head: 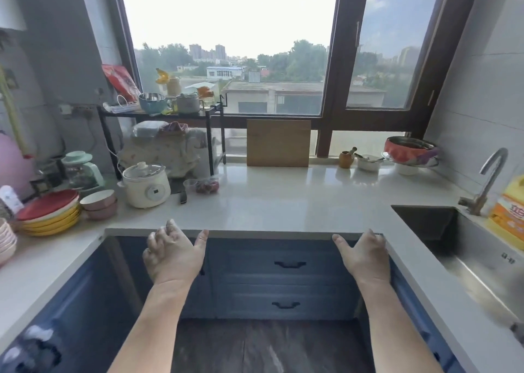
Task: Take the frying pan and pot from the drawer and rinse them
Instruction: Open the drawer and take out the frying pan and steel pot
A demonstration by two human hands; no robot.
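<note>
While two hands (173, 252) (365, 255) hover loose-fingered and empty, two drawers (286, 265) (286, 302) sit closed

Cutting board (278, 143) against window, plates (49, 211) left

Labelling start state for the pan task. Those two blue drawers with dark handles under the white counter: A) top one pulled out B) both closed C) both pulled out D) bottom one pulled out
B: the upper blue drawer with a dark handle and the lower blue drawer with a dark handle both sit flush, and neither the left hand nor the right hand touches a handle.
</note>
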